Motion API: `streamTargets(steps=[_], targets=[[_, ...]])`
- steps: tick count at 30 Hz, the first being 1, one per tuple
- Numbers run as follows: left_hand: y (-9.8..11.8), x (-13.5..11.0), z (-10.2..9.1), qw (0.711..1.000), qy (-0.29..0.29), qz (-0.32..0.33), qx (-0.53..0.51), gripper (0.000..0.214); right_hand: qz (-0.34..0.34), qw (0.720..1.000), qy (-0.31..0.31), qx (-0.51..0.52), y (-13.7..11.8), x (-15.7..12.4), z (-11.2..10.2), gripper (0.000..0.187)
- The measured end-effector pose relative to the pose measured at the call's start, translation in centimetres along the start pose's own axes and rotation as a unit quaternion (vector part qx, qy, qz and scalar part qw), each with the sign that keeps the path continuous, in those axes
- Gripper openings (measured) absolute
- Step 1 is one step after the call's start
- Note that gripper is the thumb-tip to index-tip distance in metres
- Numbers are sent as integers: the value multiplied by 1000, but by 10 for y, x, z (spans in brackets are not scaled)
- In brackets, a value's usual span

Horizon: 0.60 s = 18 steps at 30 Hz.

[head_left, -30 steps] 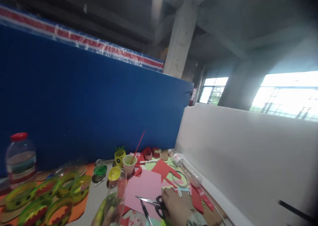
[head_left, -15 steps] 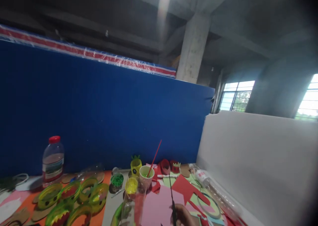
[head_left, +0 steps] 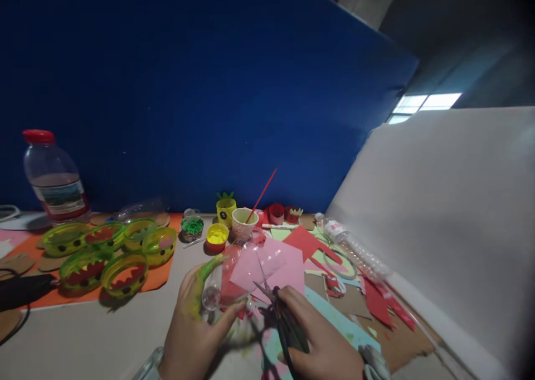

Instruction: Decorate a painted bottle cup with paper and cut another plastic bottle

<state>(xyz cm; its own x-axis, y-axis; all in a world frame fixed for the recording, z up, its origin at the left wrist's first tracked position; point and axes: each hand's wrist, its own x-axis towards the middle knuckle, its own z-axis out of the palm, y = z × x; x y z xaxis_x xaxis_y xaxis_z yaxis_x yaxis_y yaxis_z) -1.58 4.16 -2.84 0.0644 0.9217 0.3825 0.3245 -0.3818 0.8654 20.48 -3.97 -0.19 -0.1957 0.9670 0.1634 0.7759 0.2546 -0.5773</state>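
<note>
Left hand [head_left: 194, 318]: held clear plastic piece [head_left: 242, 277], fingers curled round. Right hand [head_left: 315, 335]: gripped scissors [head_left: 285, 325], blades [head_left: 266, 290] parted. Safe cutting likely wanted left thumb well aside.

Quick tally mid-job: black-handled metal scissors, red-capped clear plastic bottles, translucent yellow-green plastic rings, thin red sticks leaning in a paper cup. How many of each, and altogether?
Scissors, in the right hand: 1
Red-capped bottle: 1
Yellow-green rings: 6
Red stick: 1
Total: 9
</note>
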Motion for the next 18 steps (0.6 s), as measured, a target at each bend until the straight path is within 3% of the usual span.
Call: streamTargets(steps=[8,14,18], targets=[[7,2,-5,997,2,64,51,59,-4,999,8,-47,-1,-2,-2,59],[9,4,-5,996,11,55,64,62,16,999,1,-45,-16,-1,-8,35],[11,4,-3,998,3,46,44,59,41,999,-12,-31,-16,-2,-8,29]])
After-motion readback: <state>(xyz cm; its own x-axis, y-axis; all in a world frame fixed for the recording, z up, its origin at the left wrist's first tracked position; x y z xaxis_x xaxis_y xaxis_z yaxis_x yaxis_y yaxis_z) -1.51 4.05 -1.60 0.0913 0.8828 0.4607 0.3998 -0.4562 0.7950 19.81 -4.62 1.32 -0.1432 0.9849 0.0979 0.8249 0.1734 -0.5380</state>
